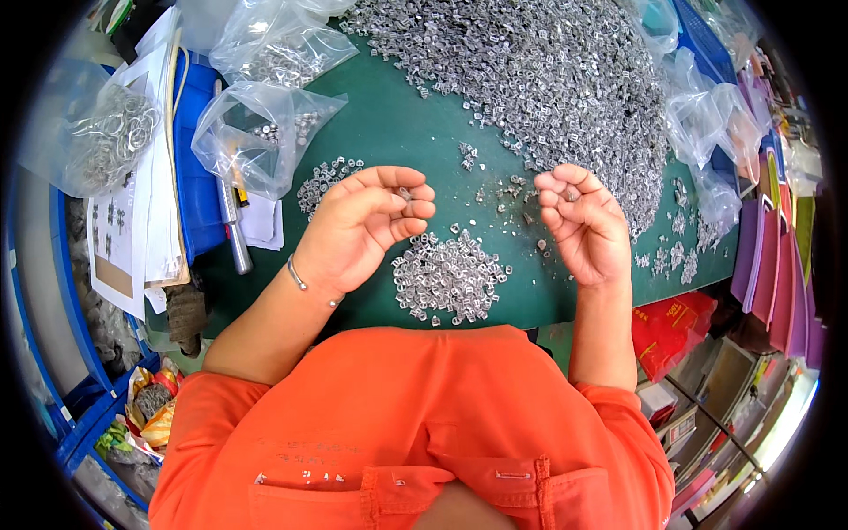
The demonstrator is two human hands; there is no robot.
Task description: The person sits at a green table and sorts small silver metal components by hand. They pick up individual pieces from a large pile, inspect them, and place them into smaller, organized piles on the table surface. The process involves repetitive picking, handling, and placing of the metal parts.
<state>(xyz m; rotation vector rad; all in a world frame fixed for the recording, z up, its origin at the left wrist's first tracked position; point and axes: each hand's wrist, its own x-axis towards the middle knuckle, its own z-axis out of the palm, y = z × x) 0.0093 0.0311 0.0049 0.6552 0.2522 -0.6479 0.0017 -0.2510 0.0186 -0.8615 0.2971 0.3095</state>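
My left hand hovers over the green table with its fingers curled. A small silver metal piece shows between its thumb and fingers. To the right, my right hand pinches a small greyish metal piece at its fingertips; its exact kind is too small to tell. Between my hands and closer to me lies a small pile of square silver metal buckles. Another little heap of metal pieces is partly hidden behind my left hand. Loose bits lie scattered beside my right hand.
A large mound of silver buckles covers the table's far side. Clear plastic bags holding metal parts, a blue bin and papers crowd the left. More plastic bags and coloured folders are at the right.
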